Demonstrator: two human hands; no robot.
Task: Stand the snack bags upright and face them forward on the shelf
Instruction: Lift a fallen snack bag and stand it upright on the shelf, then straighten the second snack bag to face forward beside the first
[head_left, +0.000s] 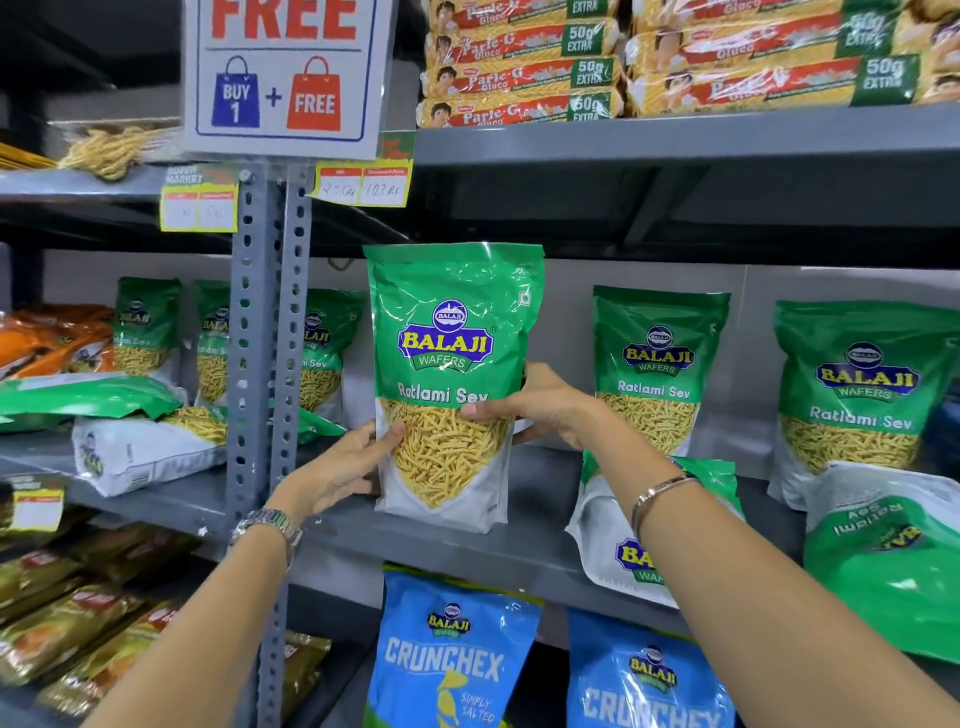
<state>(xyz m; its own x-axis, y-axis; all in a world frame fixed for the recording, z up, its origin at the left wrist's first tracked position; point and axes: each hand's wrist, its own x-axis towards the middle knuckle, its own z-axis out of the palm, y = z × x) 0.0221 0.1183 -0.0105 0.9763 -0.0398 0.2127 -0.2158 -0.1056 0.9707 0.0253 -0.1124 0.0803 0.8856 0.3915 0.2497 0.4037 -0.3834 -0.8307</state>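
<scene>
On the grey middle shelf (519, 540) a green Ratlami Sev bag (449, 384) stands upright, long axis vertical, label facing forward, clamped at its sides between the left hand (340, 470) and right hand (540, 408). Two bags to its right already stand facing forward; a fallen bag (623, 540) beside the right wrist and an upside-down bag (883, 551) still need righting.
</scene>
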